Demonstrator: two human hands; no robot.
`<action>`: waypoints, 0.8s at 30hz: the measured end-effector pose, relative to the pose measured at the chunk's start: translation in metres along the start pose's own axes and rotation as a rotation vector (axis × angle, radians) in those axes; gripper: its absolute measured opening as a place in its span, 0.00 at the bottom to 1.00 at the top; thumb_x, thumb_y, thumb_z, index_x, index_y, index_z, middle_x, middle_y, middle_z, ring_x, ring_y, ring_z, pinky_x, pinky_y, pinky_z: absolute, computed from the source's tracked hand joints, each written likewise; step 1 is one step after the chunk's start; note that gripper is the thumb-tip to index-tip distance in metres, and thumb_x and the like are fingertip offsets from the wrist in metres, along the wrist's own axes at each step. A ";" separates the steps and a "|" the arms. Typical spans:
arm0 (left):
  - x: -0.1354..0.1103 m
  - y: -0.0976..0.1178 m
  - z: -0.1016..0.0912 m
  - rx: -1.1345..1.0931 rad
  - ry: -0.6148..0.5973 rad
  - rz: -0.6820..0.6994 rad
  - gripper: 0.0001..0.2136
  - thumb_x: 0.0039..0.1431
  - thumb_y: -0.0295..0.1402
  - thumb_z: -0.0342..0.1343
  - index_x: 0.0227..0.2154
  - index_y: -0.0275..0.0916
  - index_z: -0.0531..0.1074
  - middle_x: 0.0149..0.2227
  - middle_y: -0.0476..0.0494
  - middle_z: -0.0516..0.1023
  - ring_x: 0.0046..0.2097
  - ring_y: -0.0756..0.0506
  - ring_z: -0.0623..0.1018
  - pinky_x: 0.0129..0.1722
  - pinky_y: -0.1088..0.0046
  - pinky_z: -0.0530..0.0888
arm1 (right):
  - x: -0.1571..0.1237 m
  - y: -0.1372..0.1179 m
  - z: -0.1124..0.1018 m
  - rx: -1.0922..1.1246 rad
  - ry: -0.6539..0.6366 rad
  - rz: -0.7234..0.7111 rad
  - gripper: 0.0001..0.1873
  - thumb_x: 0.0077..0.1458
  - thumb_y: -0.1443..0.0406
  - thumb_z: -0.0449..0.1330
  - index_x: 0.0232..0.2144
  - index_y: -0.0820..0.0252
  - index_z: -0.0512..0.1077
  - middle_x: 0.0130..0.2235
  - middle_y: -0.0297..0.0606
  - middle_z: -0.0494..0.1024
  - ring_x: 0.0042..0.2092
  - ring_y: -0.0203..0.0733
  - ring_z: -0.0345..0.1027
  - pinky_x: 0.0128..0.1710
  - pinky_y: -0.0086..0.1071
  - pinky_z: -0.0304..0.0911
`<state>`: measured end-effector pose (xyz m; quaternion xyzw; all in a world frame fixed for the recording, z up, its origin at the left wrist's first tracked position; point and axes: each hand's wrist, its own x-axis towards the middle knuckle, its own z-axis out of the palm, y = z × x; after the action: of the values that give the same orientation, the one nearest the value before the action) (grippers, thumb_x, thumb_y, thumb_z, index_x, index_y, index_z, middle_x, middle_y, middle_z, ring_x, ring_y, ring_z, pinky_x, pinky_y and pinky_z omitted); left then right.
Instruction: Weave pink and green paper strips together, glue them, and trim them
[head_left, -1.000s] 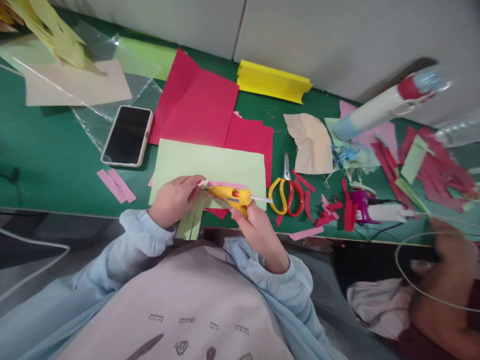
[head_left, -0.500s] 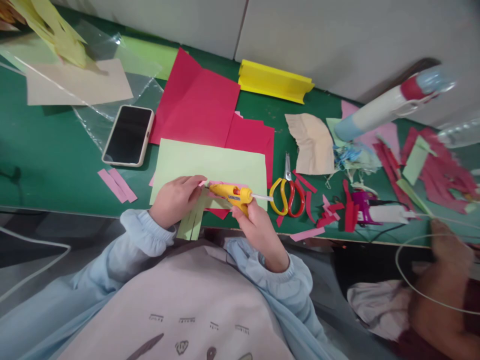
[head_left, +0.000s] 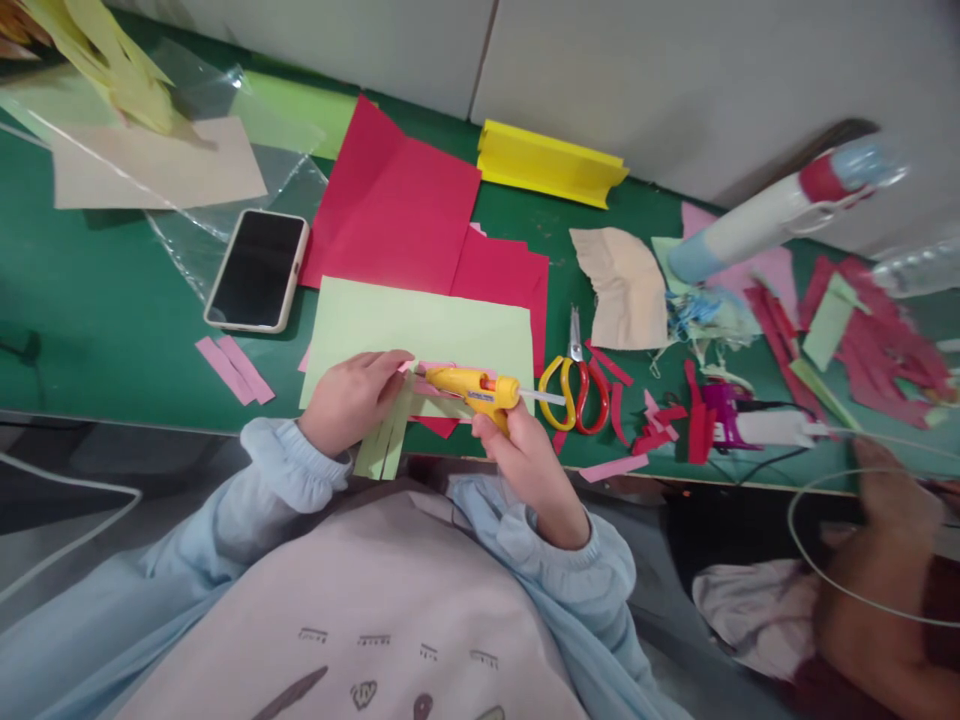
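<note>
My right hand is wrapped round the handle of a yellow glue gun, with a white glue stick poking out of its back. The nozzle points left, close to the fingertips of my left hand. Those fingers press together at the top of some light green paper strips, which hang past the table's front edge. A bit of pink paper shows by the nozzle; whether my fingers pinch it is hard to see. Under both hands lies a pale green paper sheet.
Scissors lie right of the sheet, near red and pink scraps and a purple glue gun. A phone is on the left, red paper behind. Another person's arm is at the right.
My right hand and the yellow glue gun have shifted a little to the right, the nozzle drawing back slightly from my left fingertips. My left hand has stayed in place.
</note>
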<state>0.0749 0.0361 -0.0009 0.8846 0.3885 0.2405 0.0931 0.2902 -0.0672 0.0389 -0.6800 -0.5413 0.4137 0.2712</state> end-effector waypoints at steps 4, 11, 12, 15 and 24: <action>0.000 0.000 0.000 0.017 0.005 0.010 0.10 0.66 0.31 0.47 0.43 0.37 0.72 0.38 0.41 0.82 0.37 0.43 0.81 0.35 0.66 0.77 | -0.004 0.009 -0.006 0.146 0.008 -0.006 0.12 0.63 0.54 0.52 0.39 0.57 0.63 0.33 0.36 0.73 0.27 0.36 0.63 0.28 0.32 0.59; 0.001 0.004 -0.003 0.012 -0.041 0.000 0.10 0.63 0.31 0.50 0.44 0.36 0.71 0.35 0.42 0.81 0.36 0.43 0.80 0.32 0.68 0.76 | -0.008 0.012 -0.018 0.428 0.089 -0.062 0.14 0.62 0.53 0.55 0.34 0.57 0.64 0.31 0.32 0.69 0.23 0.30 0.58 0.24 0.29 0.57; 0.001 0.004 -0.003 0.008 -0.044 0.001 0.10 0.62 0.30 0.50 0.45 0.36 0.71 0.35 0.42 0.81 0.36 0.43 0.80 0.32 0.68 0.76 | -0.008 0.011 -0.020 0.456 0.108 -0.075 0.13 0.62 0.53 0.55 0.35 0.57 0.64 0.31 0.32 0.69 0.23 0.30 0.58 0.23 0.29 0.56; 0.001 0.004 -0.004 0.006 -0.027 0.006 0.11 0.62 0.30 0.51 0.46 0.35 0.71 0.35 0.42 0.82 0.36 0.43 0.81 0.32 0.68 0.77 | -0.007 0.006 -0.023 0.520 0.176 -0.105 0.13 0.61 0.53 0.56 0.35 0.57 0.64 0.31 0.31 0.69 0.23 0.29 0.58 0.22 0.28 0.55; 0.000 0.004 -0.005 0.005 -0.018 0.006 0.11 0.62 0.30 0.51 0.44 0.35 0.73 0.35 0.42 0.81 0.35 0.43 0.80 0.33 0.67 0.78 | -0.007 0.003 -0.025 0.628 0.188 -0.111 0.14 0.58 0.52 0.59 0.36 0.56 0.65 0.30 0.31 0.68 0.22 0.29 0.56 0.20 0.29 0.54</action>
<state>0.0753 0.0332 0.0053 0.8881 0.3857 0.2317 0.0937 0.3126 -0.0732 0.0512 -0.5677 -0.3962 0.4804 0.5385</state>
